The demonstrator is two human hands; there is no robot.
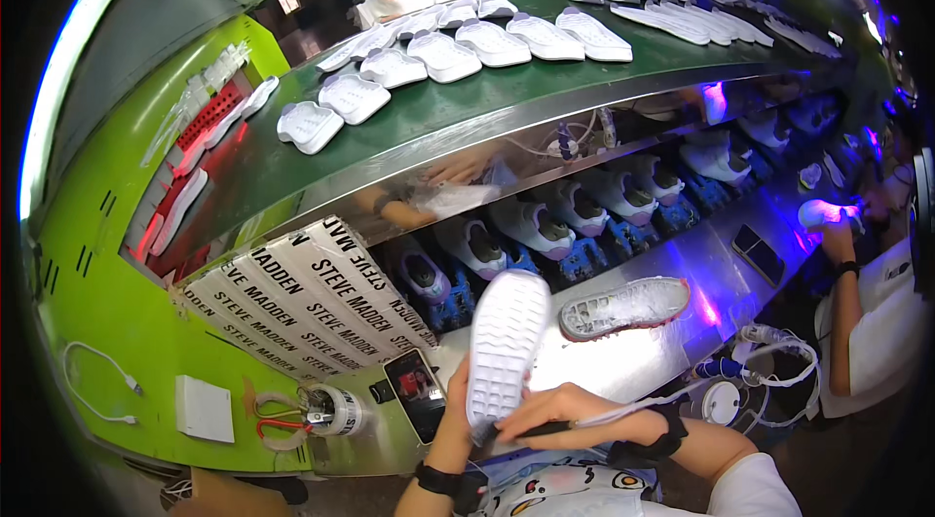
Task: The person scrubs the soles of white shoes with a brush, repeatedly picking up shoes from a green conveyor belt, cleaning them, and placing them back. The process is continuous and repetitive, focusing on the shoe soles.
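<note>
In my left hand (457,404) a white shoe sole (507,342) stands upright, its ridged tread facing me. The fingers are closed around its lower side edge. My right hand (559,407) is at the sole's lower end, with a slim dark-handled tool (545,428) in its fingers. The working tip of that tool is too unclear to name. Beyond my right hand, a grey-white shoe sole with an orange rim (624,309) lies on the shiny metal bench (584,361).
A green conveyor (467,118) carries rows of white soles (494,42). Below it stand several white shoe uppers (545,230) on blue supports. At left are a printed box (302,298), a phone (416,394) and a tool cup (336,410). Another person's hand (836,235) works at right.
</note>
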